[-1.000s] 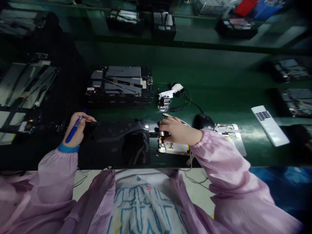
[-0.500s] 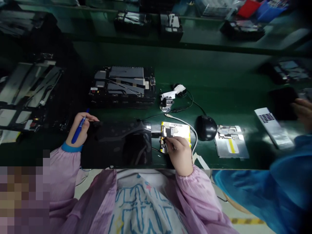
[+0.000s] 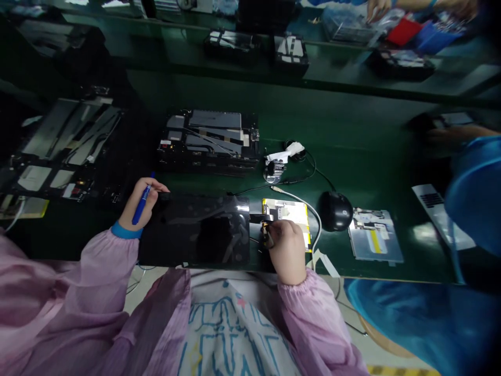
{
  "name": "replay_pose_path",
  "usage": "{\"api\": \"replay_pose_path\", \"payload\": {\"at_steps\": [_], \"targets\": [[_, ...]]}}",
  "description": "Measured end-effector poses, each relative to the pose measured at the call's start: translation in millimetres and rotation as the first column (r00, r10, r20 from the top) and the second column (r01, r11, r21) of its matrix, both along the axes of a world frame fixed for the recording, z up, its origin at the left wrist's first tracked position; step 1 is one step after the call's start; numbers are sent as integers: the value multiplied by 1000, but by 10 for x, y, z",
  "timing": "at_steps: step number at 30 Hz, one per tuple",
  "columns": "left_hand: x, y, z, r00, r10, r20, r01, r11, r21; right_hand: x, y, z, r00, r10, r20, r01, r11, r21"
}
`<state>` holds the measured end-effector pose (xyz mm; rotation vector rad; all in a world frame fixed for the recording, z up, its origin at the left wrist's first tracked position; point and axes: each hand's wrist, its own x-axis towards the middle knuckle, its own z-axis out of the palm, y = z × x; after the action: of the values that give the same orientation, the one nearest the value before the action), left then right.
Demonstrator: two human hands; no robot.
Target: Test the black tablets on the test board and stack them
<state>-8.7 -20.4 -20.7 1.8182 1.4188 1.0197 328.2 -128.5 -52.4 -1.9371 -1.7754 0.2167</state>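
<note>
A glossy black tablet panel lies flat on the green bench in front of me. My left hand rests at its upper left corner, fingers closed around a blue pen. My right hand lies on the lower left part of a yellow-edged circuit board just right of the panel. Its fingertips pinch something small and dark at the board's left edge, too small to name. A short dark strip joins the panel and the board.
A black stack of opened devices sits behind the panel. Right of the board are a black mouse, a white cable, a metal plate and a white remote. A person's blue sleeve reaches in at right.
My right hand has drawn back from the top of the board to its lower left edge. The view has shifted, and the blue-sleeved person has come further in at right.
</note>
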Motion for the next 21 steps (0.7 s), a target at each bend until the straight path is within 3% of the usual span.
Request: {"api": "replay_pose_path", "payload": {"at_steps": [3,7,9,12,17,19,21], "targets": [[-3,25,-27,998,-9,-67,10,1000,2,13,-14,-8,1000,8,-8,-8,1000,1],[-32,17,72,958,13,-287,-7,1000,23,147,-13,121,984,11,-177,-9,1000,10],[-45,-19,206,940,-7,-340,19,999,34,186,9,251,972,30,-234,-10,996,85],[-21,-115,461,929,-26,-369,71,992,107,114,102,425,947,167,-273,-125,979,163],[57,-399,871,913,57,-403,112,918,382,-126,336,625,851,357,-385,-371,928,39],[10,-539,1017,925,132,-356,54,882,467,-144,373,771,807,402,-433,-413,908,73],[-88,-663,1132,953,181,-245,-66,909,412,-117,372,928,771,472,-427,-427,881,202]]}}
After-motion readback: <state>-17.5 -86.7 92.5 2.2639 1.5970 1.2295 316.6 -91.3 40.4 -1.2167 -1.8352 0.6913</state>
